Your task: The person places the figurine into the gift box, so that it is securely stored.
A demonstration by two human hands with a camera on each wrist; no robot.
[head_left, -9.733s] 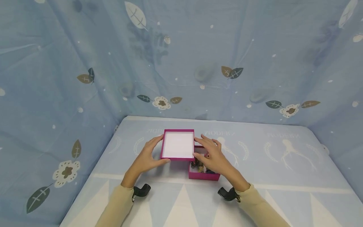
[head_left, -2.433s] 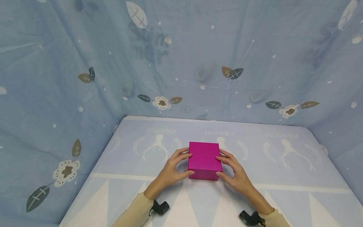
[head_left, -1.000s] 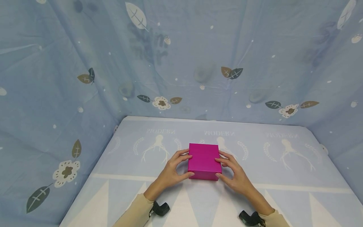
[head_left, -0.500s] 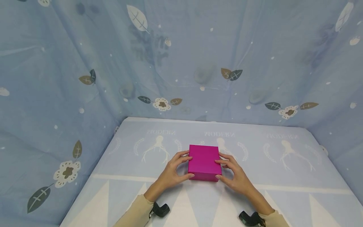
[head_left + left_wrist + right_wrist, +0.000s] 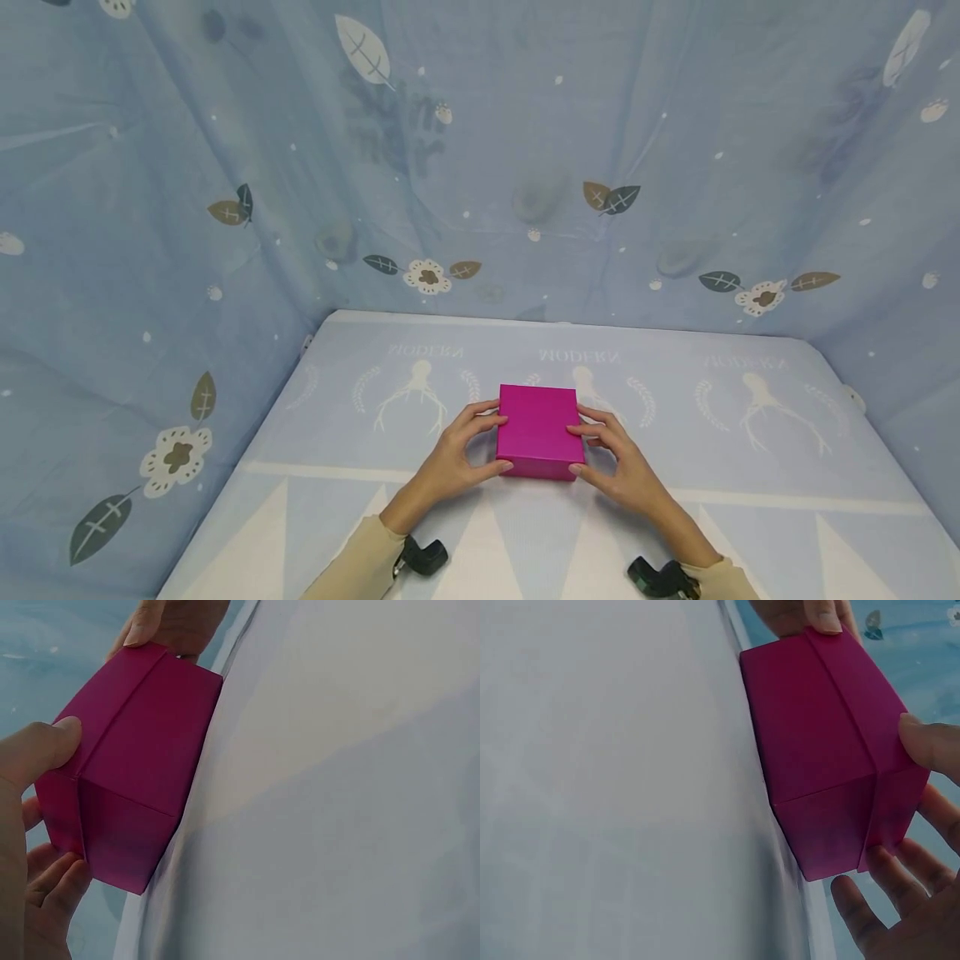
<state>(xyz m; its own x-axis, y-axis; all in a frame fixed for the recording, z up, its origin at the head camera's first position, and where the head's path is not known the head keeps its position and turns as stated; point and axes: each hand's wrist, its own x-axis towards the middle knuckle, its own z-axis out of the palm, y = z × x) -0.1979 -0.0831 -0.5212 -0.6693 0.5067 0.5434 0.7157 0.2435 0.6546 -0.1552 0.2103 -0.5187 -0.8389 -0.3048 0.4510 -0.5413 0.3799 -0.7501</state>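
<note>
A square magenta box stands on the table, its lid (image 5: 537, 422) on top. In the left wrist view the lid overlaps the upper part of the box base (image 5: 154, 739), leaving a seam along the sides. My left hand (image 5: 452, 460) grips the lid's left side, thumb at the front corner and fingers along the side. From the right, my right hand (image 5: 624, 468) holds the lid the same way, its thumb (image 5: 930, 746) on the front face. One right fingertip hangs just off the box's side in the right wrist view. The inside of the box is hidden.
A pale blue and white patterned cloth (image 5: 360, 500) covers the table. Blue curtains with leaf and flower prints (image 5: 480, 150) hang behind and at the sides. Black camera mounts (image 5: 426, 557) sit on both wrists, below the beige sleeves (image 5: 358, 557).
Earlier, both hands held the lid left of the uncovered box, its white inside showing and small items in the base. The lid now covers the base and has sunk slightly lower.
</note>
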